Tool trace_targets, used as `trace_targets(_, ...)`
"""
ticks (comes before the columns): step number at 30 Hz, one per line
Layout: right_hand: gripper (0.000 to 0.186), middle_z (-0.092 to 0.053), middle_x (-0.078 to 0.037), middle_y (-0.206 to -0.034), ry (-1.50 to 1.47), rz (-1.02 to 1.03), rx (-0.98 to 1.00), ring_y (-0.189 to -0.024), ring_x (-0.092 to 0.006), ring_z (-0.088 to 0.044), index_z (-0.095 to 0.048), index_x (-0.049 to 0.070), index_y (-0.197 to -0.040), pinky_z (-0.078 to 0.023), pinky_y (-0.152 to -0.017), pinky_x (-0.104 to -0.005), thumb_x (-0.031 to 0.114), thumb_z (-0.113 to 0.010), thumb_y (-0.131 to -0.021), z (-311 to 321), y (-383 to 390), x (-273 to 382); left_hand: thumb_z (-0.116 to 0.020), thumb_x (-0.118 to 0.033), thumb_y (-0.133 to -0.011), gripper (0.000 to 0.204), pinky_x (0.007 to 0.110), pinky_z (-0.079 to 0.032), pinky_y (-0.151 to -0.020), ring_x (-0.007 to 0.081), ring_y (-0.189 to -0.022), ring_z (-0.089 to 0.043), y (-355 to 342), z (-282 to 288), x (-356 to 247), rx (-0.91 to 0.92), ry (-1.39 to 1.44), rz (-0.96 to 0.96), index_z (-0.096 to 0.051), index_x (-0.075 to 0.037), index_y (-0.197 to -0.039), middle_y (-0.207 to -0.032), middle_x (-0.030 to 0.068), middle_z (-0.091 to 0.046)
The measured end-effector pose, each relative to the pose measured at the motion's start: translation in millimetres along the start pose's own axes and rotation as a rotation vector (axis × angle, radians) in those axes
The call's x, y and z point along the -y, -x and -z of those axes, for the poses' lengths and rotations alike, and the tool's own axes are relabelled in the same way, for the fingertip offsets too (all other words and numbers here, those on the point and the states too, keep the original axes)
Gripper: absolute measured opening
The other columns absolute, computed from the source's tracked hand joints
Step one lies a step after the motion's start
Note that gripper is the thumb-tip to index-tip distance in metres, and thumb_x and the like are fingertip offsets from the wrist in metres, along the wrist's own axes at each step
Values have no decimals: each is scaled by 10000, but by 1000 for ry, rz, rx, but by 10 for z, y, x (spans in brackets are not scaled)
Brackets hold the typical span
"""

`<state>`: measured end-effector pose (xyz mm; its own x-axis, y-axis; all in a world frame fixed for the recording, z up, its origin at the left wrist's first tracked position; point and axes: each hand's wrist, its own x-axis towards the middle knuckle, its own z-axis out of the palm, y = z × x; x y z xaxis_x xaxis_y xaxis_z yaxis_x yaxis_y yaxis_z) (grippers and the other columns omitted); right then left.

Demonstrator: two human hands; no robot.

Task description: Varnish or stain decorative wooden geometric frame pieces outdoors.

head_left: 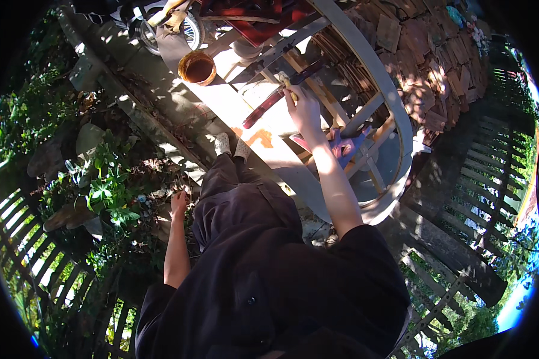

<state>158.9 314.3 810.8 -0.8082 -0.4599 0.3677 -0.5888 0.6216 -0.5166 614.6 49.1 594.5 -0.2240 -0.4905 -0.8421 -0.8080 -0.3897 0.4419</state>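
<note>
My right hand [305, 112] is closed around a paintbrush [291, 90] with a pale yellowish handle. Its head is at a long wooden slat [263, 109], which is coated dark red and lies at a slant across the light board. To the left of the slat, an open can of brown paint [197, 68] stands on the same board, with drips down its rim. My left hand [178, 204] hangs low at my side over the plants, its fingers loosely apart and nothing visible in them.
The light board [221, 99] carries an orange-brown smear [260, 137]. A curved wooden frame [395, 113] with crossing bars rings the right side. Dark red panels [245, 21] lie beyond. Bricks and tiles [425, 66] are piled far right. Plants [105, 188] and picket fencing [485, 173] surround me.
</note>
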Motion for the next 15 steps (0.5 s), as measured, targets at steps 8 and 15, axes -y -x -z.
trace_targets(8,184,-694,-126,-736,-411,-453,81,-662,-199,-699,-683,11,-929,-532,-610,-311,190,-712,-898,188,-331,-696,-636,-301,-930,364,314,-550,-545,183,-655,-664,-147,182,261,2,-92,32,-644,15,-1109,-836,107,-684)
trace_targets(15,128,-687,-78,-770,-596,-467,208,-678,-122,-679,-689,8,-937,-517,-599,-256,130,-705,-900,147,-523,-932,-642,-286,-958,329,258,-517,-652,105,-718,-625,-175,-499,-1075,95,-54,-372,-653,2,-1115,-826,52,-663)
